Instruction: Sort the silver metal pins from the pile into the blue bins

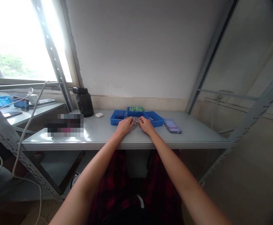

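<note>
A pile of small silvery metal pieces [136, 122] lies at the front of a group of blue bins, between my two hands. My left hand [125, 125] touches the pile's left side, its fingers bent together on something too small to make out. On the right side of the pile rests my right hand [146, 125], with its fingers curled in and pinched, their contents hidden. The left blue bin [114, 121] holds dark items. Green items [136, 108] fill the back bin. Some metal pieces show in the right blue bin [158, 121].
A dark bottle [85, 103] and a white case [99, 115] stand left of the bins on the grey table [197, 134]. A phone [174, 126] lies to the right. Metal shelf posts flank the table, and a white cable [25, 129] hangs at the left.
</note>
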